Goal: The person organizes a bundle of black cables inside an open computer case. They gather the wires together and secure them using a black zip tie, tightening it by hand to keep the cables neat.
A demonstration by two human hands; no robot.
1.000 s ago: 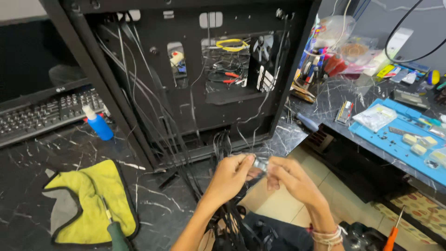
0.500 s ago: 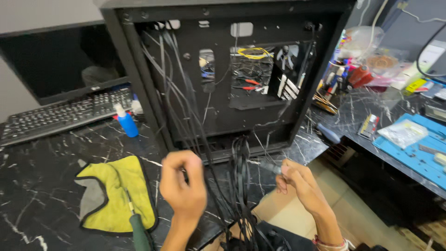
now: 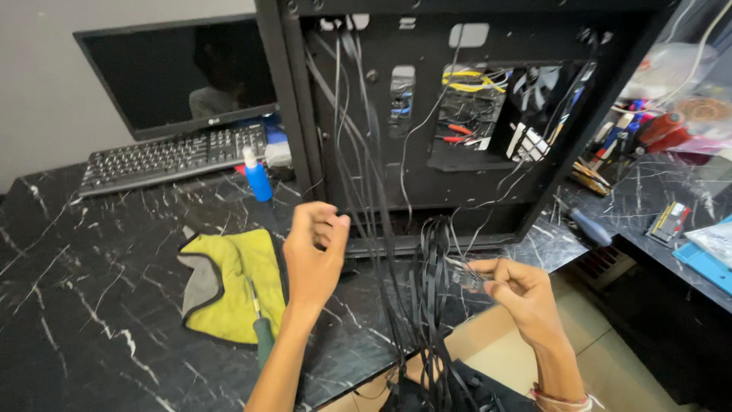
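Note:
An open black computer case (image 3: 427,183) stands on the black marble desk (image 3: 91,305), with several black cables (image 3: 427,305) hanging from it over the desk edge. My right hand (image 3: 518,294) is pinched on a small cable connector (image 3: 467,276) beside the hanging bundle. Raised in front of the case's left side, my left hand (image 3: 313,255) has its fingers curled loosely, with nothing visible in it. Just left of that hand lie a yellow cloth (image 3: 232,286) and a green-handled screwdriver (image 3: 263,336).
A keyboard (image 3: 171,156) and dark monitor (image 3: 179,72) stand at the back left, with a small blue bottle (image 3: 258,177) near the case. A second desk (image 3: 671,198) on the right carries tools, bags and a blue mat (image 3: 705,263). Another screwdriver (image 3: 591,225) lies by the case.
My hands were together on the connector; the left hand has let go and lifted to the left. The view has shifted left, and the right hand still pinches the connector.

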